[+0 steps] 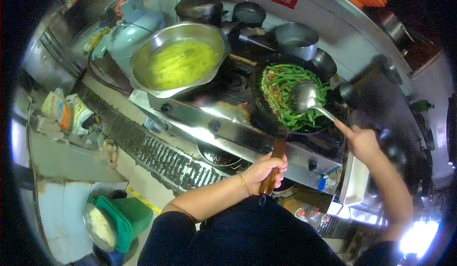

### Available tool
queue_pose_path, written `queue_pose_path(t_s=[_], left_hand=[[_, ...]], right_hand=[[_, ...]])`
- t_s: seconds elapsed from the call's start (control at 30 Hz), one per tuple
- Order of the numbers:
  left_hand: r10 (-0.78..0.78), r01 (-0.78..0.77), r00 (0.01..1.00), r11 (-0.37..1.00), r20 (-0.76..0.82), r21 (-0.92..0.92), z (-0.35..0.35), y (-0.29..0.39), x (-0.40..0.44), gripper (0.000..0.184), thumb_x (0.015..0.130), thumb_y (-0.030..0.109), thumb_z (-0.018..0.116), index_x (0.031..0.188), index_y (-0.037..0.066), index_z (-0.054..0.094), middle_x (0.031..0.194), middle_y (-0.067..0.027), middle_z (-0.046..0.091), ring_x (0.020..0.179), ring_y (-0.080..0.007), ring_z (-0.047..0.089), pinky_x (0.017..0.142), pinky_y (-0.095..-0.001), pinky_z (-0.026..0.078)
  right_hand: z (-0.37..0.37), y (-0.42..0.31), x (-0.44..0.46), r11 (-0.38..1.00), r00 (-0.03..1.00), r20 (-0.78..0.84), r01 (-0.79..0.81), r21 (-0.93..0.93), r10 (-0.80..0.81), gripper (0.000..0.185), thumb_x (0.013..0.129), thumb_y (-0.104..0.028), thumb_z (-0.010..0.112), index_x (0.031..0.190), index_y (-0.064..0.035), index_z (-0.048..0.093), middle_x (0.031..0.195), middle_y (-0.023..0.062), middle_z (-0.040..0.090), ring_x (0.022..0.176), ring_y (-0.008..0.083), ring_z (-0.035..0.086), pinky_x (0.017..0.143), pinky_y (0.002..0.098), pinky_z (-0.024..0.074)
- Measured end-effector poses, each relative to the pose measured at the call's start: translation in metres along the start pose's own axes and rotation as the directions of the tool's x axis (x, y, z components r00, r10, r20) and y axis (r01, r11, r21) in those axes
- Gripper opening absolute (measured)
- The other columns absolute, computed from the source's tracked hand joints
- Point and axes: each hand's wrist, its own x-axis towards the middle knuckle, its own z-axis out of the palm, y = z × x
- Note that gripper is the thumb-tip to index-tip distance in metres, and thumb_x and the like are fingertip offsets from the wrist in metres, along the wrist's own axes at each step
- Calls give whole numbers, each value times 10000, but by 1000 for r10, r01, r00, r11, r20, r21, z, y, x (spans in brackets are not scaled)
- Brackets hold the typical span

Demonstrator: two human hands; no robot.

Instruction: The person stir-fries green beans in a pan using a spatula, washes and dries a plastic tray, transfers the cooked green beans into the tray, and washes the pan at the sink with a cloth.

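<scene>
My left hand [267, 172] is wrapped round the brown wooden handle [277, 156] of a dark wok [259, 116] on the stove. In the wok lie green beans [289, 75] with chopped red and pale bits along their left side. My right hand [362, 143] grips the handle of a large metal ladle [304, 97], index finger stretched along it. The ladle's bowl rests on or just over the beans; the food beneath it is hidden.
Left of the wok, a wide metal basin [137, 61] holds yellow-green strips in liquid. Pots [297, 40] stand behind the stove [190, 118]. A gas cylinder [124, 40] is at the back left, a green bin [135, 216] at the lower left.
</scene>
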Motion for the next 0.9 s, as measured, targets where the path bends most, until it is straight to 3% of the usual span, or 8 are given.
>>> queue_pose_path(t_s=[0.13,0.23,0.33,0.47,0.53,0.63,0.83,0.9], left_hand=[[9,-8,1000,1000,-15,8,-2,-3,3,179,868,111,601,999,134,481,757,-10,483,545,-104,495,443,-267,448],[22,-23,999,1000,-33,-8,-3,-6,6,158,900,132,599,1033,133,513,768,-10,498,544,-109,500,439,-269,448],[43,-43,998,999,-41,-16,0,-11,9,147,901,129,597,1027,137,523,764,-7,495,545,-111,498,444,-269,443],[14,-18,999,988,-31,-151,-6,-17,14,280,954,314,503,1177,147,533,829,-46,553,568,-163,508,485,-315,460],[89,-82,995,986,44,-143,-15,-18,13,393,968,401,447,1248,133,510,967,-99,621,694,-232,614,566,-366,534],[99,-101,995,989,-18,-104,-21,-18,10,428,971,437,433,1066,45,579,952,-93,652,734,-221,654,608,-345,579],[135,-147,987,978,-87,-148,-29,-26,19,365,981,424,430,1133,103,515,949,-98,634,758,-231,642,648,-377,557],[179,-195,944,980,-276,-31,-32,-28,30,370,968,445,454,1085,100,520,889,-77,620,680,-200,632,637,-365,564]], right_hand=[[21,22,-16,892,978,-137,-79,444,155,651,748,3,566,1369,-163,465,746,134,591,582,264,588,602,369,500],[33,27,-10,550,918,-151,-83,831,366,504,792,16,517,1286,-79,539,738,99,597,600,149,528,601,299,458],[16,15,6,218,875,144,-270,938,462,455,805,13,510,1253,-55,556,750,85,606,652,126,532,626,293,461],[71,16,37,836,883,-369,-45,547,289,401,815,-24,575,1212,-75,587,940,160,589,794,306,615,741,399,500],[74,5,40,790,918,-249,-102,605,310,447,794,-45,611,1237,-92,572,1017,176,568,926,371,577,816,432,477],[82,1,32,784,900,-296,-76,616,320,519,779,-25,611,1289,-82,532,1099,185,564,1031,368,544,910,418,439],[99,-44,-36,742,517,-607,-87,665,604,505,768,5,574,1268,37,510,1232,228,542,1140,368,505,1011,449,370],[125,-73,-59,697,406,-602,-136,704,687,444,763,12,554,1204,64,537,1185,234,561,1097,362,532,992,456,395]])
